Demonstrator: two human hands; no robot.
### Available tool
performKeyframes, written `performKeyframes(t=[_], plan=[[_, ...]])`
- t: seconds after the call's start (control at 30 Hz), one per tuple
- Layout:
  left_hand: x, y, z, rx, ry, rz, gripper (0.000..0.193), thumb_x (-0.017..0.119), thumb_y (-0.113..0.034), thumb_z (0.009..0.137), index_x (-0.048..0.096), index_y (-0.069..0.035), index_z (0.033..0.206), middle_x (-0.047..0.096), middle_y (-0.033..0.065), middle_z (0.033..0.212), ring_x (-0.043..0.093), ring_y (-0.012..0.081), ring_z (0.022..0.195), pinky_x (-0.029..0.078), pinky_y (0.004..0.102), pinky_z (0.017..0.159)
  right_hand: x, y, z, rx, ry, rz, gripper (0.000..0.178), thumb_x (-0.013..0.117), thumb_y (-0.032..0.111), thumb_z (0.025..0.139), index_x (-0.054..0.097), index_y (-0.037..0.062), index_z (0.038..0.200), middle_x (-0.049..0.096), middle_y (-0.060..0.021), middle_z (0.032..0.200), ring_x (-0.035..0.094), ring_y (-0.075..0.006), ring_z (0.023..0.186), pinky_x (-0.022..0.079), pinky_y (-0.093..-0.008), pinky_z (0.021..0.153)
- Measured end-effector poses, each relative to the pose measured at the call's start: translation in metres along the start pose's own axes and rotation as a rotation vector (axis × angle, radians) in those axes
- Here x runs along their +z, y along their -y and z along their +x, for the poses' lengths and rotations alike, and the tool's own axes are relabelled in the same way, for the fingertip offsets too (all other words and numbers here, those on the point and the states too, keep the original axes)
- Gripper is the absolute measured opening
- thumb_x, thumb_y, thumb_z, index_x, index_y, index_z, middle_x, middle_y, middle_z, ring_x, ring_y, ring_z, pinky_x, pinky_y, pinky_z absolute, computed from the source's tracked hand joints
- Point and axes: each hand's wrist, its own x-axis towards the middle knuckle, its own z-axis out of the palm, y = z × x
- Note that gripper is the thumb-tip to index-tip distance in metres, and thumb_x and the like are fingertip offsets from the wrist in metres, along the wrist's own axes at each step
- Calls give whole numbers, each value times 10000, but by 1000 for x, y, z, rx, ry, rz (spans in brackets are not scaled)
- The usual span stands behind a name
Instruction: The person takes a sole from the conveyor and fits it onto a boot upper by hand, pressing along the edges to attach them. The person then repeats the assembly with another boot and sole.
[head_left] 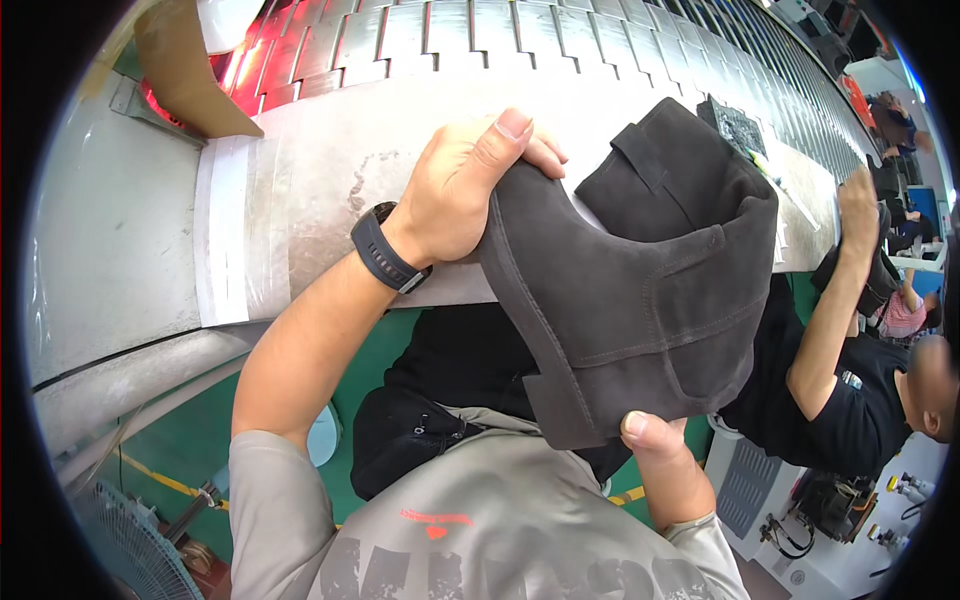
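Observation:
A dark grey suede ankle boot point(640, 290) with stitched seams is held up in front of my chest, tilted, its sole edge to the left. My left hand point(465, 185), a black watch point(385, 250) on its wrist, grips the boot's upper left end with the thumb on top. At the bottom, my right hand point(665, 460) holds the boot near the heel block point(560, 412). Only its thumb and part of the palm show; the other fingers are hidden behind the boot. The boot's opening, with a loop tab point(640, 158), faces the upper right.
Beyond the worn pale bench point(310, 210) runs a metal slat conveyor point(480, 35), lit red at left. A dark textured block point(732, 125) lies behind the boot. Cardboard point(190, 75) stands at upper left, a fan point(135, 540) at lower left. A co-worker in black point(840, 400) reaches in at right.

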Motion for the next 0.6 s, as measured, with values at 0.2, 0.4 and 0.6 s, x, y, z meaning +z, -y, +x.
performKeyframes(t=[0.2, 0.4, 0.6], plan=[[-4, -5, 0, -54, -25, 54, 706, 363, -465, 1181, 784, 59, 966, 774, 226, 1109, 714, 314, 1105, 501, 417, 1065, 10, 16, -6, -52, 0, -64, 638, 625, 173, 1096, 339, -46, 1623, 556, -185, 1549, 642, -310, 1343, 536, -439, 1128], [-6, -9, -24, 54, -176, 238, 384, 567, -279, 1116, 759, 48, 1053, 781, 206, 1131, 727, 348, 1089, 534, 413, 997, -4, 59, 6, -343, -210, 182, 657, 625, 182, 1097, 320, -47, 1633, 544, -189, 1568, 640, -317, 1352, 534, -447, 1132], [-20, -38, -95, -112, -414, 489, 158, 708, -110, 994, 715, 45, 1024, 721, 178, 983, 713, 325, 896, 553, 390, 822, 6, 158, 91, -432, -342, -388, 189, 555, 52, 1096, 683, -85, 1069, 661, -10, 856, 558, -91, 758, 498, -289, 733]])
